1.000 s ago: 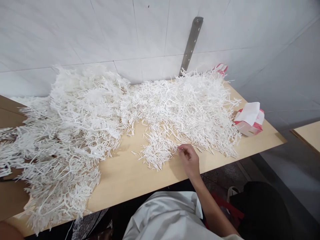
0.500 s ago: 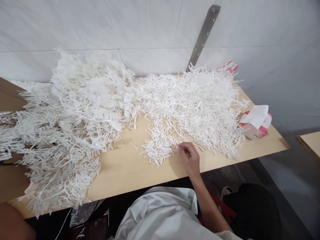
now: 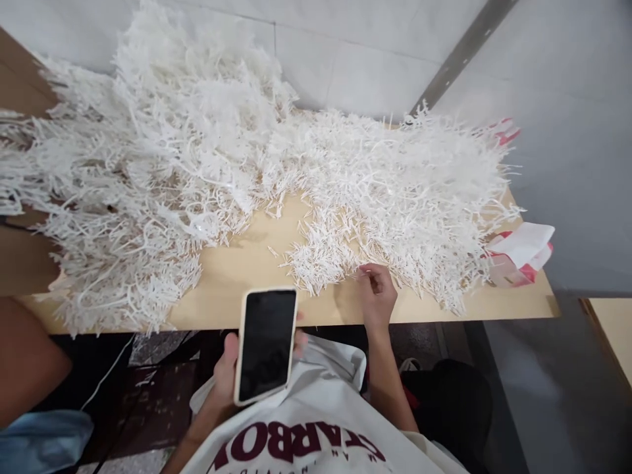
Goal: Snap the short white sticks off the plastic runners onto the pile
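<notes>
Clearly, a tangled mound of white branching strands (image 3: 162,164) covered the worktop's (image 3: 222,283) left part, spilling over its front edge. Rightward, at that edge, the left hand (image 3: 228,365) had its fingers wrapped around a phone (image 3: 266,345) with a dark screen. A small heap of short white pieces (image 3: 318,260) lay near the front edge's middle. At its right side, the right hand's (image 3: 379,296) fingers were curled; whether they pinched a piece could not be told. A red-and-white box (image 3: 521,257) sat near the right edge.
</notes>
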`<state>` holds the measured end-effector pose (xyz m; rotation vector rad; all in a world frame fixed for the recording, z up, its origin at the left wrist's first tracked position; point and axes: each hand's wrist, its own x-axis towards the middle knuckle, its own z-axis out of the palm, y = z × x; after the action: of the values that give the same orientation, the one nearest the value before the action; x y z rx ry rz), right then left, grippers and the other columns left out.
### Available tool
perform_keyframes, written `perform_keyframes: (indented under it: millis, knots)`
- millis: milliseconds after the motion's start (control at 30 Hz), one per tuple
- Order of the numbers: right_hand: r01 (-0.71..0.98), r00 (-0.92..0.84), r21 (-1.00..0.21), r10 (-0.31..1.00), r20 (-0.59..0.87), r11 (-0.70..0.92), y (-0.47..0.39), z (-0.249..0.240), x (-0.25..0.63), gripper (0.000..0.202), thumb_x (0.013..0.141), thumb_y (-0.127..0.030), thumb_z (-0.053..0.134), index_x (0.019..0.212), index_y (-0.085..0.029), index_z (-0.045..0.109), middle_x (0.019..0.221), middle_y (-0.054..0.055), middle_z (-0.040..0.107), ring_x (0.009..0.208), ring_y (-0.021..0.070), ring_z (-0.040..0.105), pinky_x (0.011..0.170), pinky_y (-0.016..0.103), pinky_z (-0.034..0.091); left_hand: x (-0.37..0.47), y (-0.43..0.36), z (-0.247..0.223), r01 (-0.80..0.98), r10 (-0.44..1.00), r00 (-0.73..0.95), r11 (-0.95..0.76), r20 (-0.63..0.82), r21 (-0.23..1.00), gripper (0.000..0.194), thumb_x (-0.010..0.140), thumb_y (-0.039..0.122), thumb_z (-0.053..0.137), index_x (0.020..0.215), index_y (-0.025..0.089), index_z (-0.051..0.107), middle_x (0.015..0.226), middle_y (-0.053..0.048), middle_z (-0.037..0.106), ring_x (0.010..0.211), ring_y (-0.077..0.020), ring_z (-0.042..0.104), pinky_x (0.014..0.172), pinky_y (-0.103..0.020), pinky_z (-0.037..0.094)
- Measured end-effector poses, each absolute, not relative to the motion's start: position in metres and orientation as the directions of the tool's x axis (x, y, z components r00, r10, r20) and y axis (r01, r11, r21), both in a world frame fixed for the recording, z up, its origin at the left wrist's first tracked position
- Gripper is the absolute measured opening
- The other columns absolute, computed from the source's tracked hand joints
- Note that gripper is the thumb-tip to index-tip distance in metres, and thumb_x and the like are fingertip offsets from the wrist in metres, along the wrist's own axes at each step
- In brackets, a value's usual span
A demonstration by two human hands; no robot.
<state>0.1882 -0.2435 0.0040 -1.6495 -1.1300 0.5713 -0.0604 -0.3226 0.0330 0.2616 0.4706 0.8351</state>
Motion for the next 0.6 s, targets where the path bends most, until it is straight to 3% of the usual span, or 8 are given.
perform_keyframes:
  millis: [67,133,233,333,467,600]
  knots:
    - [0.391,0.457,-0.918,0.879,0.138,-0.059,-0.244,0.003,0.188,0.016,0.086,-0.035,0.060,0.089,-0.020,0.065,0.086,0.002,0.060,0.073,0.0127,0.054,0.068,0.027,0.044,-0.048,-0.303,0.032,-0.753,0.842,0.473,0.540,-0.261,0.376,0.068,0.073,0.065,0.065,0.125,0.020,0.064,0.137,-0.009,0.060,0.117,-0.0294,0.061,0.102,-0.037,0.050]
    - [0.387,0.458,-0.920,0.879,0.134,-0.061,-0.245,0.003,0.188,0.016,0.086,-0.035,0.060,0.089,-0.020,0.065,0.087,0.002,0.060,0.074,0.0129,0.055,0.068,0.027,0.044,-0.038,-0.280,0.034,-0.794,0.880,0.409,0.474,-0.242,0.382,0.074,0.069,0.058,0.072,0.129,0.016,0.060,0.135,-0.013,0.060,0.119,-0.0333,0.060,0.101,-0.044,0.049]
    - [0.393,0.452,-0.918,0.881,0.141,-0.055,-0.245,0.004,0.186,0.014,0.085,-0.034,0.061,0.088,-0.020,0.065,0.089,0.003,0.059,0.074,0.0130,0.055,0.067,0.027,0.044,-0.029,-0.252,0.040,-0.808,0.865,0.438,0.498,-0.243,0.316,0.074,0.079,0.068,0.055,0.130,0.014,0.058,0.122,-0.015,0.066,0.105,-0.0323,0.066,0.093,-0.049,0.053]
    - [0.394,0.462,-0.918,0.873,0.155,-0.046,-0.244,0.006,0.184,0.011,0.085,-0.031,0.060,0.086,-0.020,0.065,0.088,0.002,0.060,0.073,0.0123,0.054,0.066,0.026,0.043,-0.025,-0.239,0.041,-0.783,0.838,0.475,0.542,-0.269,0.305,0.079,0.083,0.074,0.039,0.124,0.010,0.061,0.108,-0.017,0.070,0.091,-0.0291,0.070,0.085,-0.045,0.055]
    - [0.426,0.451,-0.904,0.876,0.173,-0.042,-0.243,0.005,0.185,0.011,0.085,-0.030,0.060,0.085,-0.020,0.065,0.089,0.002,0.059,0.074,0.0126,0.055,0.065,0.026,0.042,-0.022,-0.238,0.036,-0.757,0.820,0.489,0.569,-0.299,0.321,0.078,0.085,0.075,0.034,0.113,0.009,0.065,0.096,-0.016,0.071,0.081,-0.0264,0.070,0.078,-0.041,0.056]
    - [0.422,0.430,-0.906,0.886,0.172,-0.029,-0.243,0.001,0.187,0.009,0.085,-0.027,0.059,0.087,-0.020,0.066,0.090,0.003,0.059,0.075,0.0123,0.055,0.065,0.026,0.042,-0.021,-0.239,0.028,-0.766,0.808,0.510,0.583,-0.295,0.273,0.078,0.086,0.074,0.030,0.113,0.010,0.065,0.098,-0.016,0.071,0.084,-0.0278,0.070,0.077,-0.041,0.056]
